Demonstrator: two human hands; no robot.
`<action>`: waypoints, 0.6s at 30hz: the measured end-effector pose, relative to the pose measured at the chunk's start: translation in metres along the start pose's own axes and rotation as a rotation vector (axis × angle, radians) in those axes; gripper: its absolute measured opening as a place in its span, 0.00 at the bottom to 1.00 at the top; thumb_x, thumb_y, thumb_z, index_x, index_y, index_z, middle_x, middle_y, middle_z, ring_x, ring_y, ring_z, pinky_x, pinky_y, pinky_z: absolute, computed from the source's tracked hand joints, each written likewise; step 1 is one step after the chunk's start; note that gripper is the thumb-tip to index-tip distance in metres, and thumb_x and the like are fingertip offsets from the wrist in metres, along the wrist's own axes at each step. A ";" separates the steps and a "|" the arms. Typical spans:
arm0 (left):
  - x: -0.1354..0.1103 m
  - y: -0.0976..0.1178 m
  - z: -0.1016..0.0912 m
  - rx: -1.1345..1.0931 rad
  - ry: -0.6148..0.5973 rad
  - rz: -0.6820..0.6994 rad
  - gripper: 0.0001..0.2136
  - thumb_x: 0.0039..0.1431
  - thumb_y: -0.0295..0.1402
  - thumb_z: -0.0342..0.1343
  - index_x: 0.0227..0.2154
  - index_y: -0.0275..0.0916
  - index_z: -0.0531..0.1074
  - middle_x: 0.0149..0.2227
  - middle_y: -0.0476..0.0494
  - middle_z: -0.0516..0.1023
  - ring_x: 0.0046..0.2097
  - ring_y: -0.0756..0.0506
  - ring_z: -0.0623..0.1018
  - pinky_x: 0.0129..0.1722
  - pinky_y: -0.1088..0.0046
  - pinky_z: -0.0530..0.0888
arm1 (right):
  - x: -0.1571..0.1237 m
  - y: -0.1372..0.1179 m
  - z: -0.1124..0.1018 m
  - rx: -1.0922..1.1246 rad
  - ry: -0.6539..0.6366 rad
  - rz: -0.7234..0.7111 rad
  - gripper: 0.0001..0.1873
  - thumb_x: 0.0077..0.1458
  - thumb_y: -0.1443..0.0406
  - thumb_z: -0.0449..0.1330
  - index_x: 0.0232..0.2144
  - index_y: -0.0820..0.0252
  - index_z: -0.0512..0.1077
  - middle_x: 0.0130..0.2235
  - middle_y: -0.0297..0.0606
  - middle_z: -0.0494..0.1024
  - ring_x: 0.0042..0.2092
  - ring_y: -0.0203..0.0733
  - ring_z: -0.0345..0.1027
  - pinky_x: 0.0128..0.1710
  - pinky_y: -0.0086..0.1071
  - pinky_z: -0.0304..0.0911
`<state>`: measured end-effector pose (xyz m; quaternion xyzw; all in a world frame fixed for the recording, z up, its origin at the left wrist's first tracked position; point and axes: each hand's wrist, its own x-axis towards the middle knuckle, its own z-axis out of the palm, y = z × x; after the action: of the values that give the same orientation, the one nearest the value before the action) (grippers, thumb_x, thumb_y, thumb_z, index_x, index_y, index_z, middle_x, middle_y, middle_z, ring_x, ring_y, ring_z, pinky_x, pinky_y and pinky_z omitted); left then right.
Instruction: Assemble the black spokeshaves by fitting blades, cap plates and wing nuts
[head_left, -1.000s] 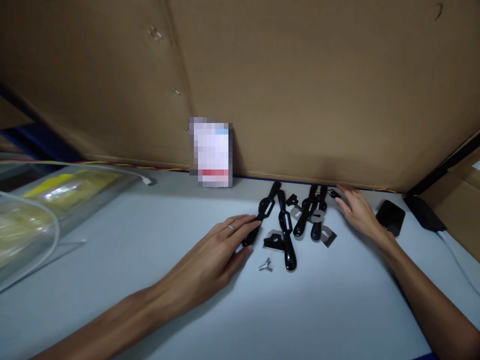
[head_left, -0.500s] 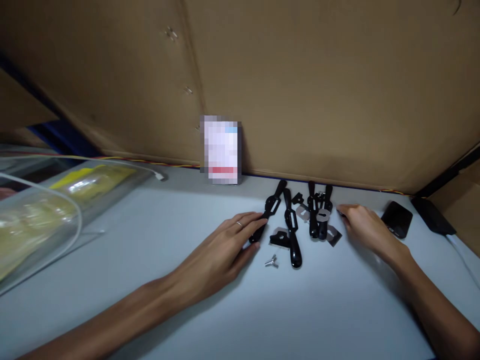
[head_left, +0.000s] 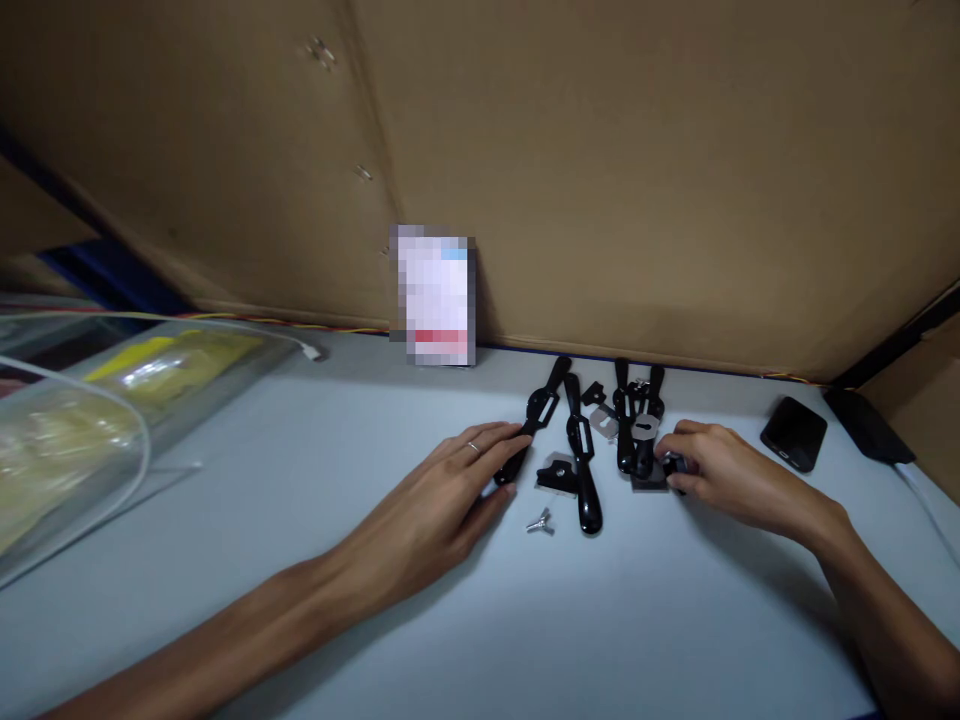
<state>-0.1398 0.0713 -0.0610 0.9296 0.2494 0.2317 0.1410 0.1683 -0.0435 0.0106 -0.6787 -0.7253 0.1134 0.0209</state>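
One spokeshave (head_left: pixel 535 406) is touched by the open left hand (head_left: pixel 442 485); the small dark part (head_left: pixel 674 464) pinched by the right hand (head_left: pixel 731 472) might be dropped if tilted.

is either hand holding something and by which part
The right hand pinches a small dark piece; where on it is unclear. The left hand touches the near handle of the leftmost black tool; whether it grips cannot be told.

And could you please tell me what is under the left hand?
Under the left hand is the near handle of the leftmost black tool, only partly visible. The hand covers whatever else may lie beneath it.
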 end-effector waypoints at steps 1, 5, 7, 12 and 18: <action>0.000 0.000 0.000 0.003 -0.006 0.000 0.19 0.70 0.37 0.46 0.60 0.40 0.66 0.62 0.36 0.72 0.62 0.35 0.72 0.58 0.45 0.74 | 0.001 -0.002 -0.001 0.042 -0.001 -0.001 0.11 0.58 0.68 0.58 0.39 0.51 0.78 0.38 0.36 0.80 0.38 0.44 0.74 0.37 0.36 0.66; -0.001 -0.001 0.000 0.016 -0.029 0.000 0.20 0.71 0.37 0.44 0.62 0.38 0.64 0.62 0.35 0.71 0.64 0.36 0.70 0.60 0.46 0.73 | 0.007 -0.008 0.001 -0.032 0.135 0.091 0.12 0.62 0.65 0.58 0.44 0.50 0.79 0.39 0.36 0.81 0.37 0.44 0.74 0.37 0.38 0.65; -0.001 -0.001 0.000 0.010 -0.031 -0.003 0.20 0.71 0.37 0.44 0.62 0.38 0.64 0.63 0.35 0.70 0.64 0.36 0.69 0.61 0.46 0.72 | 0.010 -0.011 0.005 -0.101 0.198 0.102 0.17 0.64 0.62 0.56 0.52 0.51 0.77 0.42 0.39 0.80 0.36 0.45 0.74 0.37 0.39 0.66; -0.001 0.001 0.000 -0.012 -0.047 -0.001 0.20 0.71 0.39 0.46 0.61 0.40 0.66 0.64 0.36 0.69 0.65 0.36 0.69 0.62 0.46 0.71 | 0.011 -0.020 0.019 -0.154 0.194 -0.034 0.22 0.70 0.58 0.49 0.62 0.44 0.70 0.50 0.43 0.74 0.32 0.41 0.72 0.35 0.40 0.69; -0.002 0.006 -0.003 -0.024 -0.093 0.046 0.21 0.71 0.41 0.48 0.62 0.41 0.66 0.65 0.39 0.70 0.68 0.37 0.66 0.64 0.46 0.69 | 0.010 -0.027 0.023 -0.183 0.144 -0.084 0.18 0.69 0.59 0.51 0.53 0.49 0.77 0.56 0.46 0.72 0.36 0.44 0.75 0.37 0.42 0.71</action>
<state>-0.1403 0.0659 -0.0564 0.9432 0.2182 0.1942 0.1580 0.1366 -0.0379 -0.0077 -0.6530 -0.7572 -0.0032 0.0154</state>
